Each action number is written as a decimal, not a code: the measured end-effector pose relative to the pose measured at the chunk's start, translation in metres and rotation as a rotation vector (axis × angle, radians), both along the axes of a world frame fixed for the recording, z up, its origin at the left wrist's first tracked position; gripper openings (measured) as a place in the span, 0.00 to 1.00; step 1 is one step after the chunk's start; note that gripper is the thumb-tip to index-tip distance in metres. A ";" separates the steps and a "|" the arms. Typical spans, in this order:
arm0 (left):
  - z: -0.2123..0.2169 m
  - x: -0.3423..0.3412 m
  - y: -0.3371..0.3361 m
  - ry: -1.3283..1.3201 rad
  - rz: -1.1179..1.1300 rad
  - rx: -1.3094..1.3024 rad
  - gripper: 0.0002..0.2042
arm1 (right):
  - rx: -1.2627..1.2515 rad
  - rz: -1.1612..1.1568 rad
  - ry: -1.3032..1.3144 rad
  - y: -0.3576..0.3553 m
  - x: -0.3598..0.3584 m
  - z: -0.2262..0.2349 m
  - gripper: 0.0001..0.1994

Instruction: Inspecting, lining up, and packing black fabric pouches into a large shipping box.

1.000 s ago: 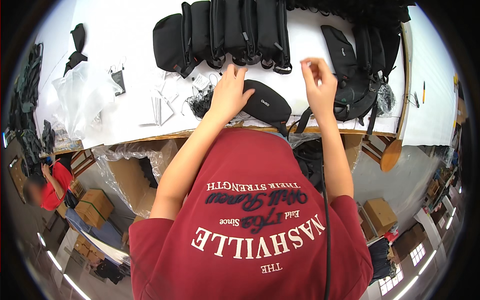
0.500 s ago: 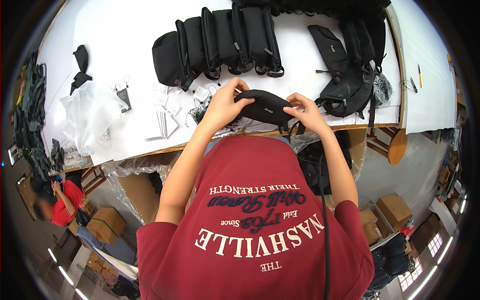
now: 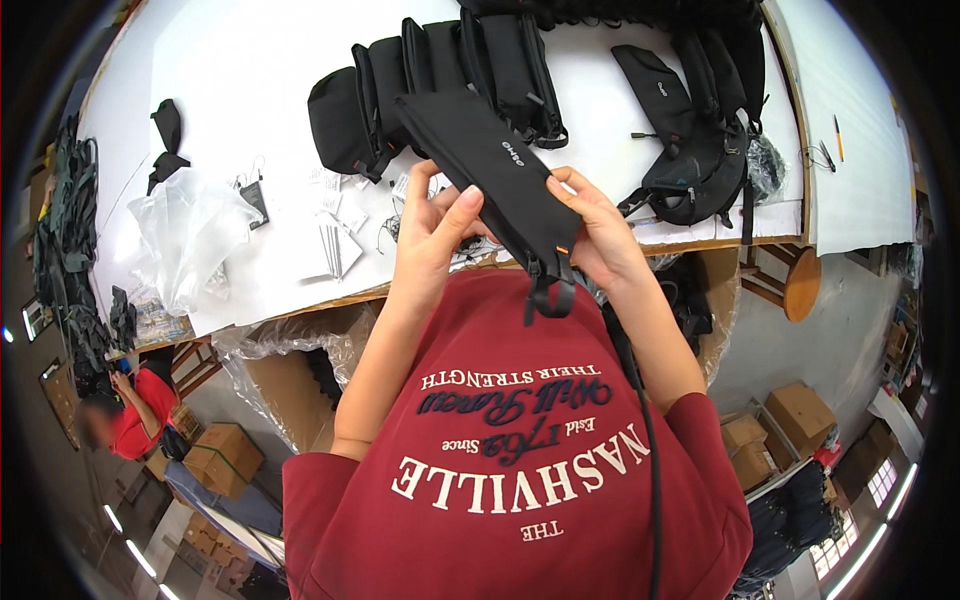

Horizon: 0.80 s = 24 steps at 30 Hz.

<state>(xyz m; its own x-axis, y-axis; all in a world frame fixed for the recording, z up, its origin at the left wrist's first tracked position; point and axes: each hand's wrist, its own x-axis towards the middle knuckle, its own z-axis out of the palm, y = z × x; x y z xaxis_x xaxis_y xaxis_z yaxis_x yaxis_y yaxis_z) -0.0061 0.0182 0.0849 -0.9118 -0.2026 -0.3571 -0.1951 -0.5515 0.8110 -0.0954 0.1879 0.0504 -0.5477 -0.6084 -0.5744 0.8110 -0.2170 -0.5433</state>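
Note:
A long black fabric pouch (image 3: pixel 510 175) is held up at the table's near edge, tilted with its far end to the left. A zipper runs along its left edge, and a strap loop hangs from its near end. My left hand (image 3: pixel 437 222) grips the zipper side, thumb on top and fingers partly hidden behind the pouch. My right hand (image 3: pixel 598 228) pinches the opposite edge. Beyond the pouch stands a row of similar black pouches (image 3: pixel 385 90). Small white tags (image 3: pixel 338 245) and black cords lie left of my left hand.
More black bags (image 3: pixel 690 180) are piled at the right beside crumpled clear plastic (image 3: pixel 765 172). A clear plastic bag (image 3: pixel 185 235) lies at the left. Scissors (image 3: pixel 826 157) and a pencil (image 3: pixel 839 138) rest far right. A wooden stool (image 3: pixel 800 284) stands below. A person in red (image 3: pixel 145 410) is at left.
The pouch has been turned from lying crosswise to pointing away, and raised, so its zipper side and strap loop show. My right hand has moved down to its near end.

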 end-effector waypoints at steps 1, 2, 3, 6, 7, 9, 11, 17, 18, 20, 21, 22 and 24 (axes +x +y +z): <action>0.002 0.003 0.002 -0.028 0.050 -0.013 0.30 | -0.015 0.018 -0.072 -0.001 0.001 0.000 0.08; 0.004 0.007 0.004 -0.028 0.051 -0.014 0.30 | -0.046 0.037 -0.094 0.000 0.004 -0.006 0.08; 0.006 0.011 0.006 -0.026 -0.065 -0.055 0.27 | -0.046 0.038 -0.094 -0.001 0.006 -0.007 0.08; 0.030 0.018 0.011 -0.010 -0.321 -0.471 0.14 | -0.023 -0.022 -0.109 -0.006 0.010 -0.007 0.08; 0.039 0.019 0.013 -0.049 -0.353 -0.607 0.11 | -0.013 -0.044 -0.090 -0.007 0.010 -0.006 0.08; 0.039 0.026 0.010 -0.080 -0.349 -0.629 0.09 | -0.002 -0.065 -0.072 -0.007 0.010 -0.005 0.09; 0.039 0.028 0.008 -0.112 -0.345 -0.650 0.07 | 0.032 -0.059 -0.087 -0.006 0.009 -0.006 0.10; 0.020 0.024 0.005 0.155 0.052 -0.210 0.08 | -0.268 0.007 -0.351 -0.007 0.018 -0.012 0.08; 0.010 0.028 0.005 0.144 0.106 -0.151 0.12 | -0.271 0.010 -0.349 -0.009 0.019 -0.010 0.08; -0.008 0.023 0.012 0.097 0.213 -0.037 0.15 | -0.214 0.012 -0.380 -0.019 0.023 0.003 0.08; -0.019 0.019 0.013 0.047 0.310 0.081 0.19 | -0.156 0.004 -0.412 -0.022 0.025 0.009 0.09; -0.030 0.020 0.008 -0.001 0.201 0.325 0.27 | -0.184 0.025 -0.399 -0.021 0.030 0.014 0.12; -0.038 0.013 0.008 0.073 0.046 0.465 0.29 | -0.275 0.082 -0.416 -0.018 0.032 0.012 0.12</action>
<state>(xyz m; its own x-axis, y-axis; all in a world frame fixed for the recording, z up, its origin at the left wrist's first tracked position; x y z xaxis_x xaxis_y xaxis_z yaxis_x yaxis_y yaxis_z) 0.0068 0.0261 0.0470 -0.9318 -0.0775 -0.3546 -0.1132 -0.8662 0.4868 -0.0630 0.1704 0.0626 -0.2506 -0.7992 -0.5463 0.9670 -0.2337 -0.1017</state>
